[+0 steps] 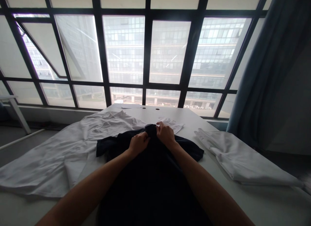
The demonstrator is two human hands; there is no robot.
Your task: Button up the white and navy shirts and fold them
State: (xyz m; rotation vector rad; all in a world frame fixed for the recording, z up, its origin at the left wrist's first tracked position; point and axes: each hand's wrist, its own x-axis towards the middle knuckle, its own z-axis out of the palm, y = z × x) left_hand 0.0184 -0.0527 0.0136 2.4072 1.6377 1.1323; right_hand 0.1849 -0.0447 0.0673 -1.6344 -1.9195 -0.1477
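Note:
A dark short-sleeved shirt (150, 174) lies spread on the white table, its collar end away from me and a sleeve out to each side. Near the collar, my left hand (139, 142) is closed with its fingers pinching the cloth. My right hand (166, 132) grips the collar just to the right, with thumb and fingers curled on the fabric. Both forearms reach across the shirt. Its lower part is so dark that folds or buttons there cannot be made out.
A crumpled white cloth (55, 154) covers the table's left side. On the right lies a folded white cloth (245, 158). A smaller white piece (178, 126) sits beyond the shirt. The white table (179, 113) reaches toward the windows. A blue curtain (257, 80) hangs at right.

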